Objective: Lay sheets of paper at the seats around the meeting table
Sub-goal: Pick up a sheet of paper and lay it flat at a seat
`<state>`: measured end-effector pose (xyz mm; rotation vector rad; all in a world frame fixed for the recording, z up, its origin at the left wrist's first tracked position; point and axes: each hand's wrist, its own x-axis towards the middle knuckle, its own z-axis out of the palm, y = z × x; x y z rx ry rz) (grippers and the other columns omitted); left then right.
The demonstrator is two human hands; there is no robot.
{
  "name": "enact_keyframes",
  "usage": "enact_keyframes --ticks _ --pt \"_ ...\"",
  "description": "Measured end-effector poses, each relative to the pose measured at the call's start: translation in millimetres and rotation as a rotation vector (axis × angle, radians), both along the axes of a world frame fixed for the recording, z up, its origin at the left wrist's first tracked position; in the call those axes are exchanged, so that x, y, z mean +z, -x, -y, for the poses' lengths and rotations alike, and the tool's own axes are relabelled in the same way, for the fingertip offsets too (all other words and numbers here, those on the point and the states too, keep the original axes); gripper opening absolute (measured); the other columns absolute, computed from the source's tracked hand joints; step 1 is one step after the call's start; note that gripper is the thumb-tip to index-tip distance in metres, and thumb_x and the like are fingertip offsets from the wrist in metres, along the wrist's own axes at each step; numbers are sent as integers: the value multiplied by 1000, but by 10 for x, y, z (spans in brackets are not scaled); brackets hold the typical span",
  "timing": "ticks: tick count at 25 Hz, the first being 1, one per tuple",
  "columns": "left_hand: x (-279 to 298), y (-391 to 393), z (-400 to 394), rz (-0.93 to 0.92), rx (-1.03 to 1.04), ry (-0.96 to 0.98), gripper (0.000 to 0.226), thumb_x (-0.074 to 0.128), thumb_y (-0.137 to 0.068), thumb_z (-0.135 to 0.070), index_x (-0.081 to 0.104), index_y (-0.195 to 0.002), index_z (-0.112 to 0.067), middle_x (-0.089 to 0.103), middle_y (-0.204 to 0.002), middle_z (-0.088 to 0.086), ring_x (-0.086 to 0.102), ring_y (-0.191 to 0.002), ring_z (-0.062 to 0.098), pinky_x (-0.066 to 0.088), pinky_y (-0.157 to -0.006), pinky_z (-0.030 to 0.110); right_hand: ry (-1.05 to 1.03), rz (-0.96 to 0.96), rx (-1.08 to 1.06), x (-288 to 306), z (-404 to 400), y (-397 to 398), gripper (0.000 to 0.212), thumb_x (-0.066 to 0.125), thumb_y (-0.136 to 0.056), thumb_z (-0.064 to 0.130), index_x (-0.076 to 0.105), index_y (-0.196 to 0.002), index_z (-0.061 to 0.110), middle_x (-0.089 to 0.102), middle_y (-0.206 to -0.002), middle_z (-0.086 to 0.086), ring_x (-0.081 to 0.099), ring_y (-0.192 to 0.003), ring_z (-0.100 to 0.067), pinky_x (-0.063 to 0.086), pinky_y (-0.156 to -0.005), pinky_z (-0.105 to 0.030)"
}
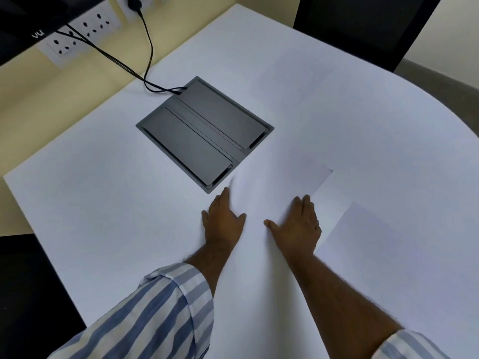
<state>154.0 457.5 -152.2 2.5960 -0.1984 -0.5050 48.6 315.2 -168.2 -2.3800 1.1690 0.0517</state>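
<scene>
A white sheet of paper point(274, 187) lies on the white meeting table point(103, 203), just in front of me. My left hand point(224, 218) rests flat on its left edge and my right hand point(298, 224) flat on its right side, fingers spread, gripping nothing. A second sheet point(368, 244) lies to the right, near the table's curved edge. A third sheet point(295, 73), very faint, lies at the far side in front of a black chair point(363, 27).
A grey cable box point(204, 133) with two closed flaps is set into the table's middle, touching the near sheet's far left corner. Black cables point(147, 47) run from it to wall sockets point(77, 35). Another dark chair point(31, 294) stands at the left.
</scene>
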Motion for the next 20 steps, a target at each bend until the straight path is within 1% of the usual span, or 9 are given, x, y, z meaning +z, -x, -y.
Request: enact_keyframes --ticks 2,5,7,9,12,14,16,18,20 --pt "73 36 56 -59 97 208 86 80 -90 -29 31 -161 -25 53 -156 2 52 -142 27 42 -120 46 -9 0 -8 -3 13 1 110 76 -78 66 27 -161 14 18 -174 -9 21 -159 -31 29 -123 -52" --pt "280 108 197 -159 319 458 91 81 -90 -14 27 -163 -23 54 -154 3 57 -137 25 47 -107 27 -26 0 -15 3 17 -2 111 76 -78 67 25 -162 15 16 -174 -8 20 -159 -30 28 -123 -52" --pt "391 156 313 -204 357 485 98 79 -90 -11 18 -166 -23 53 -154 6 56 -137 26 48 -107 30 -36 -4 -1 19 21 9 111 76 -78 66 25 -162 16 15 -174 -7 20 -159 -30 28 -122 -52" --pt "505 197 386 -215 318 417 104 78 -92 -10 8 -168 -24 51 -156 7 55 -139 28 47 -110 34 -71 -31 14 37 52 23 108 76 -80 64 24 -162 17 13 -175 -6 19 -160 -28 29 -122 -51" --pt "644 206 401 -193 311 432 107 76 -93 -6 3 -168 -27 51 -158 6 54 -141 27 44 -113 37 -147 48 -14 76 173 32 85 78 -83 54 43 -151 18 28 -169 -7 32 -154 -29 38 -116 -48" --pt "729 217 351 -155 248 470 103 74 -93 -3 8 -167 -31 45 -162 2 49 -146 24 40 -115 35 -208 331 -140 131 184 87 59 80 -86 39 59 -136 14 52 -150 -9 50 -140 -29 41 -109 -39" --pt "788 235 306 -115 182 499 89 72 -94 -1 26 -164 -30 43 -164 -3 44 -148 18 36 -114 22 -283 510 -363 233 92 187 41 78 -88 30 65 -125 16 63 -127 -2 62 -121 -25 45 -102 -32" --pt "865 265 270 -90 167 552 69 72 -94 1 49 -154 -25 52 -157 -4 50 -144 16 37 -112 15 -440 510 -624 283 -80 279 34 76 -87 37 67 -114 19 68 -109 1 69 -104 -26 53 -93 -37" --pt "940 292 232 -98 170 618 58 72 -93 1 61 -145 -22 60 -149 -6 56 -137 13 44 -115 25 -769 517 -907 338 -205 309 42 75 -81 53 68 -100 16 73 -92 -3 71 -82 -29 59 -79 -41"
